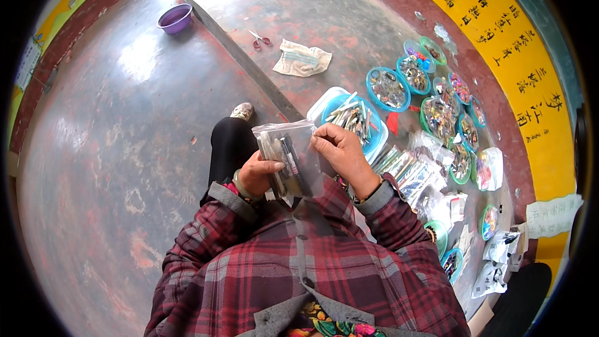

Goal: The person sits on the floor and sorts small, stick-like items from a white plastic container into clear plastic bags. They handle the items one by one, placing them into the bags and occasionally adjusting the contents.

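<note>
In front of my chest is a clear zip bag point(287, 161) with several pens or markers inside, its top edge facing away from me. My left hand point(257, 173) is closed round the bag's left side, thumb lying across the front. At the bag's upper right corner, my right hand point(342, 151) pinches the top edge between thumb and fingers. Just beyond the right hand stands a blue basket point(376, 126) full of pens, set on a white tray point(320, 101). Whether the bag's seal is closed along its whole length I cannot tell.
Several round baskets point(388, 89) of small items stand to the right, beside filled plastic bags point(412, 175). Farther off on the floor lie a cloth point(302, 59) and scissors point(259, 40). A purple basin point(175, 20) sits beyond a low ridge point(240, 65).
</note>
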`<move>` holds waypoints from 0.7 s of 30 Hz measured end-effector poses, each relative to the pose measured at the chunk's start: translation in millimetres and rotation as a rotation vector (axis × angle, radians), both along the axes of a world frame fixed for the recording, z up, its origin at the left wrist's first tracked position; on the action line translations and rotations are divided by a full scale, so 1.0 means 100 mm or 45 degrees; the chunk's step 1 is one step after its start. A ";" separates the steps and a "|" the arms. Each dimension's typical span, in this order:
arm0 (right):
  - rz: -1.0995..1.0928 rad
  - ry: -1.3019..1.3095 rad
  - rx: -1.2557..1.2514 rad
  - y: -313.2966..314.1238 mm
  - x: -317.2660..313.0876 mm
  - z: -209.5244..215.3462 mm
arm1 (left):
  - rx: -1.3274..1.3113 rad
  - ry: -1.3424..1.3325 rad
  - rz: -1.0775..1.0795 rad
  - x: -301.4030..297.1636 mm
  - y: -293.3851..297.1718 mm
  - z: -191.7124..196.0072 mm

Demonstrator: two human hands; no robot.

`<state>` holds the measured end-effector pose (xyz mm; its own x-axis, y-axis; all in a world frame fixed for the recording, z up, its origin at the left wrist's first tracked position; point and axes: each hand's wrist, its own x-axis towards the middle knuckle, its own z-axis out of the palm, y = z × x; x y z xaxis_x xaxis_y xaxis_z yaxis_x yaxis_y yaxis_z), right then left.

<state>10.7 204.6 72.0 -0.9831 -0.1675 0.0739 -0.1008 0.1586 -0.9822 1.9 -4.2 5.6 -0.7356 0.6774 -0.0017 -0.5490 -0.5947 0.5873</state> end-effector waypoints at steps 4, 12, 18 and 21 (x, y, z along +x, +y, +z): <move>0.004 -0.061 -0.026 0.00 0.05 -0.04 | -0.105 0.005 0.048 0.02 0.03 -0.01; -0.067 -0.092 -0.174 0.11 0.18 -0.13 | -0.169 0.032 0.101 0.03 0.07 0.12; -0.879 -0.087 0.106 1.24 -0.20 -1.00 | -0.203 0.034 0.082 0.01 0.04 0.01; -1.076 -0.127 0.631 1.96 -0.19 -1.68 | -0.196 0.032 0.061 -0.02 0.06 0.00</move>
